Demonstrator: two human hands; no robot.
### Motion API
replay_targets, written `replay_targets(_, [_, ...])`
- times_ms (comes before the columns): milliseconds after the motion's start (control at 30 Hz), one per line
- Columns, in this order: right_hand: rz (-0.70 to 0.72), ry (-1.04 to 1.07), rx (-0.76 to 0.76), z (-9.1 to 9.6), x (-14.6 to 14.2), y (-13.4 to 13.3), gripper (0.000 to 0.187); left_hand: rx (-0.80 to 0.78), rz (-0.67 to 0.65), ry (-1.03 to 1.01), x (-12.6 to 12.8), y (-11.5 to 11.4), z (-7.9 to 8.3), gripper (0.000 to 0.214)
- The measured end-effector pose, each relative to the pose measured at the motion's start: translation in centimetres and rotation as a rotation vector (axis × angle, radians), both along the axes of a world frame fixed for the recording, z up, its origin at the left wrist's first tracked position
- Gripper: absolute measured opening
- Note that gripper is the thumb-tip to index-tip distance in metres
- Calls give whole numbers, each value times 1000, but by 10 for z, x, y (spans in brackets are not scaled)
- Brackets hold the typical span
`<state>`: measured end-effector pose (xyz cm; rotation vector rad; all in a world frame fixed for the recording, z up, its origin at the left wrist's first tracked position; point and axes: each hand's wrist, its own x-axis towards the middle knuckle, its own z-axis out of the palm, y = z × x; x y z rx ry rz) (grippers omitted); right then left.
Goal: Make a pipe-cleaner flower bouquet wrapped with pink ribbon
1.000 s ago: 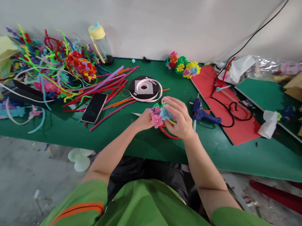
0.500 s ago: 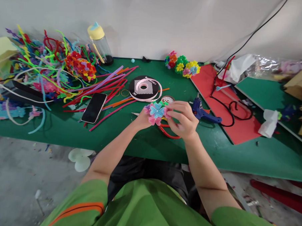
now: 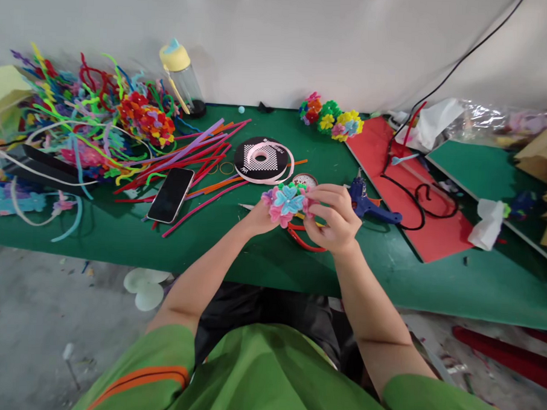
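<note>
Between my hands, above the green table, is a small bunch of pipe-cleaner flowers [image 3: 286, 202] in light blue, pink, purple and green. My left hand [image 3: 260, 219] is closed on it from the left and below; the flowers hide most of its fingers. With bent fingers and thumb, my right hand [image 3: 334, 217] pinches a pink flower at the bunch's right side. Red-handled scissors [image 3: 306, 239] lie under my hands, partly covered. Just behind is a small round tin [image 3: 304, 181] of tiny beads. A ribbon spool [image 3: 260, 160] lies beyond my left hand.
A blue glue gun [image 3: 370, 208] with a black cord lies right of my hand, beside a red board [image 3: 405, 192]. Left are a phone [image 3: 170, 194], loose pipe cleaners [image 3: 198, 159], a tangled colourful heap and a bottle [image 3: 183, 80]. Finished flower clusters [image 3: 331, 120] stand by the wall.
The flower bunch has turned slightly in my hands, and its blue flower has shifted a little to the right. My right hand's fingers have moved slightly with it.
</note>
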<state>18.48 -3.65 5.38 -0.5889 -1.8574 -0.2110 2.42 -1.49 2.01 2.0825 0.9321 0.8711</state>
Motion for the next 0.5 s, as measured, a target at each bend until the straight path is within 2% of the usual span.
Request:
replay_targets(233, [71, -84, -47, -6, 2, 0, 24, -62, -1, -3, 0, -2, -5, 30])
replay_targets(333, [79, -97, -51, -6, 1, 0, 24, -19, 39, -11, 0, -2, -8, 22])
replay_targets(500, [112, -133, -39, -6, 4, 1, 17, -3, 26, -10, -1, 0, -7, 7])
